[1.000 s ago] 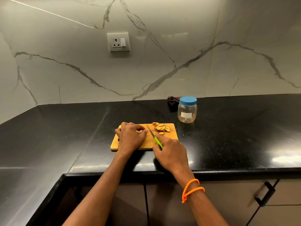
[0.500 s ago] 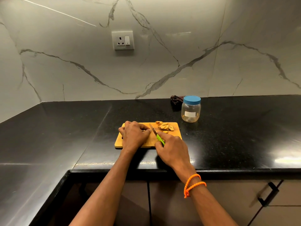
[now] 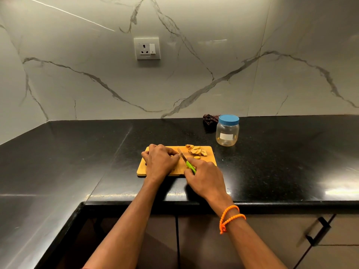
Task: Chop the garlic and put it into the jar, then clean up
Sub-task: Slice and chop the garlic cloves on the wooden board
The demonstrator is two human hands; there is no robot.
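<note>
Looking down from the head camera, one sees a wooden cutting board on a black countertop, and all places below are given relative to this board. The left hand rests on the left half of the board with its fingers curled down; they hold a small piece of garlic against the wood, but this piece is almost fully hidden under the knuckles. The right hand is at the near right corner of the board, partly over its front edge, and its fingers are curled round the green handle of a small knife, with the index finger lying along the top. The blade points away from the person and a little to the left, and its tip is just beside the left fingertips. If the edge touches the wood, I cannot tell. At the far right part of the board lies a small heap of cut garlic pieces, apart from both hands. Behind the board and to its right stands a clear jar with a blue lid on it, upright on the countertop and not touching the board. Just beside the jar, on its left and nearer to the wall, lies a dark crumpled thing that I cannot identify. An orange bracelet is round the right wrist. On the marble wall far behind the board there is a white socket.
</note>
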